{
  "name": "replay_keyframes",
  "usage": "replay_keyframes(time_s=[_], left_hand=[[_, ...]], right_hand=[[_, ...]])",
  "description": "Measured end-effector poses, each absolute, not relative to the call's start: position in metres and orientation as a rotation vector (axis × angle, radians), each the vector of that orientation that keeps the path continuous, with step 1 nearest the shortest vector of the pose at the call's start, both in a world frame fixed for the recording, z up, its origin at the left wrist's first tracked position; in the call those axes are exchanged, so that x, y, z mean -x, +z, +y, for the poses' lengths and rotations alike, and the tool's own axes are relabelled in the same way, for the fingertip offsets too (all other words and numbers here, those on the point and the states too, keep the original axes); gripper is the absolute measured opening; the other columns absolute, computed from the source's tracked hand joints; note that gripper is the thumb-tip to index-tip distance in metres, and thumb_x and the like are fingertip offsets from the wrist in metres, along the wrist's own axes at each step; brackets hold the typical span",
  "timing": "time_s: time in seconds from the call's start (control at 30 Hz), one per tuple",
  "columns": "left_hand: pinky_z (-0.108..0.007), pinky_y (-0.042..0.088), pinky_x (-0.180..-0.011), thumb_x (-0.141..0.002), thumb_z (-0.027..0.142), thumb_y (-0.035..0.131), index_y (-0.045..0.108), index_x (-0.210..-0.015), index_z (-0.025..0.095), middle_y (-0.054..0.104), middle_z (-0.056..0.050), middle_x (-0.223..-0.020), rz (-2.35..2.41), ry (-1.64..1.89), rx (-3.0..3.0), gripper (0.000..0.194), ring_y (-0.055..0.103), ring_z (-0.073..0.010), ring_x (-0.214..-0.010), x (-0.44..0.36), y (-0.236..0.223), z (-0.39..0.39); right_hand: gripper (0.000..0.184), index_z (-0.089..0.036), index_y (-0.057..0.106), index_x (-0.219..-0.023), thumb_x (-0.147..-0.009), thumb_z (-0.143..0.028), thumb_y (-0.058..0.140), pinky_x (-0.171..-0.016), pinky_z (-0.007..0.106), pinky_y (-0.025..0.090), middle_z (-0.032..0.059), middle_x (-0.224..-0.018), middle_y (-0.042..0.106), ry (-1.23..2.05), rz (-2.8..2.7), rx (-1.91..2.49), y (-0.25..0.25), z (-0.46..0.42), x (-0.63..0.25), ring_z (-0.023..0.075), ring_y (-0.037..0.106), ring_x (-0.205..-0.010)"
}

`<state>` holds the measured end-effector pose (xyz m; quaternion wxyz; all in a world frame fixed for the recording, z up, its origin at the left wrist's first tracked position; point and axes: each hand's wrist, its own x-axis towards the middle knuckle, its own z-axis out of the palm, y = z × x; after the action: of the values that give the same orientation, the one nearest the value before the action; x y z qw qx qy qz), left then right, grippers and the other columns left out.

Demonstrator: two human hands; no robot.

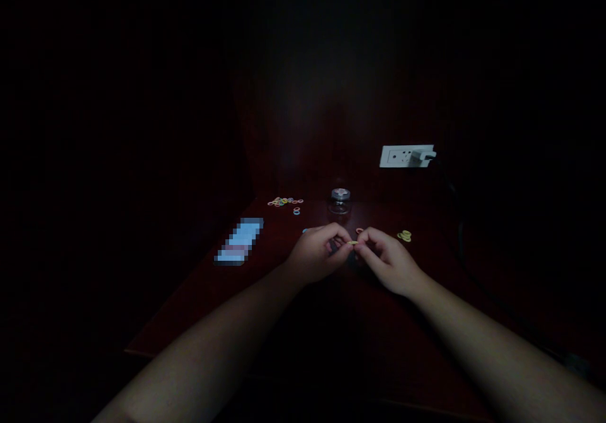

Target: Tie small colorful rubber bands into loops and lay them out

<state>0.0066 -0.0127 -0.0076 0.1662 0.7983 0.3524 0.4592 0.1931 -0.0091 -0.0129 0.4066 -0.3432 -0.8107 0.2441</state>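
My left hand (316, 252) and my right hand (384, 257) meet over a dark red table (199, 297), fingers pinched together. Between their fingertips they hold a small yellow elastic ring (352, 242). A little heap of yellow rings (404, 235) lies just right of my right hand. An orange ring (358, 230) shows behind the fingertips. A scatter of several coloured rings (285, 202) lies at the far left of the table. A small clear jar (339, 201) stands behind my hands.
A blurred-out light blue flat object (239, 241) lies left of my left hand. On the wall at the back right is a white socket (406, 156) with a plug and a dark cable (454, 202) running down. The room is very dark.
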Motion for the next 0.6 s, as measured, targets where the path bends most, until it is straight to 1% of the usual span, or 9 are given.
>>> replay_keyframes(time_s=[0.17,0.37,0.5,0.6], left_hand=[[-0.016,0.042,-0.053,-0.08,0.028,0.059,0.062,-0.09,0.015,0.066,-0.001,-0.075,0.928,1.26,-2.254,0.016,0.054,-0.0064,-0.059,-0.0061,-0.0061,-0.0149],[-0.016,0.039,-0.05,-0.079,0.024,0.058,0.063,-0.084,0.016,0.063,0.001,-0.07,1.013,1.266,-2.256,0.011,0.05,-0.0052,-0.053,-0.0054,-0.0062,-0.0129],[-0.016,0.038,-0.05,-0.079,0.023,0.058,0.062,-0.083,0.016,0.062,0.001,-0.069,1.02,1.273,-2.267,0.009,0.049,-0.0052,-0.054,-0.0055,-0.0058,-0.0126],[-0.016,0.038,-0.052,-0.08,0.023,0.057,0.061,-0.081,0.015,0.061,0.001,-0.069,1.005,1.28,-2.283,0.009,0.049,-0.0056,-0.056,-0.006,-0.0047,-0.0137]], right_hand=[[0.018,-0.019,0.048,-0.078,-0.091,-0.031,0.047,-0.057,0.025,0.039,0.0004,-0.069,0.053,0.606,-2.059,0.86,-0.0114,-0.0095,-0.1927,0.0132,0.048,-0.062],[0.016,-0.019,0.05,-0.076,-0.089,-0.028,0.05,-0.059,0.026,0.039,0.0008,-0.07,0.053,0.552,-2.097,0.828,-0.0075,-0.0115,-0.192,0.0138,0.048,-0.064],[0.017,-0.019,0.05,-0.075,-0.089,-0.026,0.049,-0.063,0.026,0.04,0.0011,-0.07,0.053,0.538,-2.127,0.808,-0.0068,-0.0118,-0.1926,0.0144,0.048,-0.066],[0.017,-0.019,0.05,-0.074,-0.089,-0.027,0.049,-0.061,0.026,0.039,0.0011,-0.071,0.053,0.527,-2.107,0.84,-0.0082,-0.0107,-0.1943,0.0144,0.049,-0.066]])
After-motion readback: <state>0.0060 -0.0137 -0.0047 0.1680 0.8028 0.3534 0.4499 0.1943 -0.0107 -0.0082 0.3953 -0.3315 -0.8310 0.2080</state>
